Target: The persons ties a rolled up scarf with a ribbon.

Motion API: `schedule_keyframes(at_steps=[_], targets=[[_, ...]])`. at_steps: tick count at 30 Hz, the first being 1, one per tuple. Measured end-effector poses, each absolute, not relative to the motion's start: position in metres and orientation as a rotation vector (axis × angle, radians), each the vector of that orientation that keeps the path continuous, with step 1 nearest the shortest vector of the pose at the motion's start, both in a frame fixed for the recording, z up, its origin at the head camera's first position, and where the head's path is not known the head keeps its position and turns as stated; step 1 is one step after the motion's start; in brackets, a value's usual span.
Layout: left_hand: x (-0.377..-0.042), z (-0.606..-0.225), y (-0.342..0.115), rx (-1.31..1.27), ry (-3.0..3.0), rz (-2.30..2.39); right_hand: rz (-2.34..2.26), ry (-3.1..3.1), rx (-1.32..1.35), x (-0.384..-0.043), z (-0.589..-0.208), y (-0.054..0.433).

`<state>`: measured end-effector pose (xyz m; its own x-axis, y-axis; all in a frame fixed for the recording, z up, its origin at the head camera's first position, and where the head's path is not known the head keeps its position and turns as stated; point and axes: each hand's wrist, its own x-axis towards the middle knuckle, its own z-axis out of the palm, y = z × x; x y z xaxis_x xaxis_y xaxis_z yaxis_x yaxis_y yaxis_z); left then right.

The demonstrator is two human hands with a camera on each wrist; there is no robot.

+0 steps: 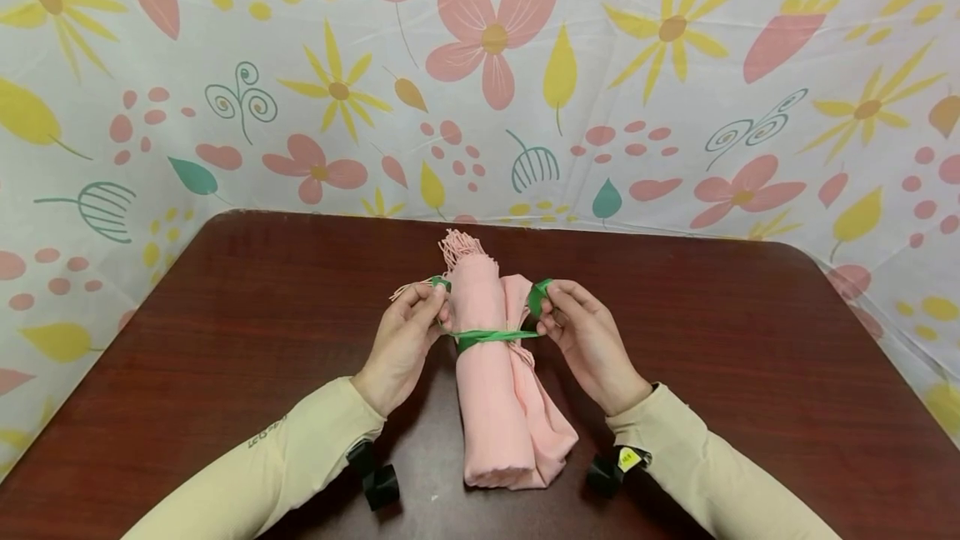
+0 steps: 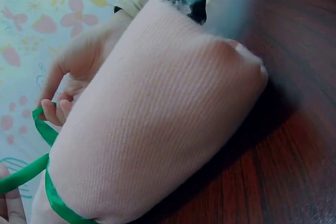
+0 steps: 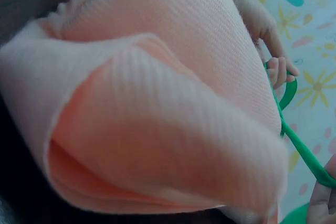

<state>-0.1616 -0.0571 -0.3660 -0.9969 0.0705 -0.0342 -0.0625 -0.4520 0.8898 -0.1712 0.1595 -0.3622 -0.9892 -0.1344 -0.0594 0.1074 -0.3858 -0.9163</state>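
Observation:
A rolled pink scarf [image 1: 491,415] with a fringed end lies lengthwise on the table in the head view. Around its middle runs a green ribbon [image 1: 483,337]. On the roll's left side, my left hand [image 1: 401,344] pinches one ribbon end between thumb and fingers. Across from it, my right hand [image 1: 588,340] pinches the other end, with a short green tail standing up at the fingertips. The left wrist view shows the ribbon [image 2: 23,174] stretched from the roll to the fingers at the lower left. A loose fold of scarf [image 3: 157,129] fills the right wrist view.
The dark brown table [image 1: 225,357] extends on both sides of the roll. Behind it hangs a flower-patterned cloth [image 1: 487,148]. Black wrist cameras [image 1: 381,486] hang below both cream sleeves. Pink fringe strands [image 1: 459,248] spread at the roll's far end.

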Motion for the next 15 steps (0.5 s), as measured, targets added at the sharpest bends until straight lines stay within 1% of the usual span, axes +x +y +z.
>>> schedule_keyframes(at_steps=[10, 15], targets=[[-0.1647, -0.3688, -0.0561, 0.047, 1.781, 2.531, -2.362, 1.841, -0.177, -0.1721, -0.3622, 0.1602], [-0.166, -0.3692, -0.0581, 0.157, 1.86, 2.472, -2.272, 1.928, -0.229, -0.1726, -0.3616, 0.1609]])
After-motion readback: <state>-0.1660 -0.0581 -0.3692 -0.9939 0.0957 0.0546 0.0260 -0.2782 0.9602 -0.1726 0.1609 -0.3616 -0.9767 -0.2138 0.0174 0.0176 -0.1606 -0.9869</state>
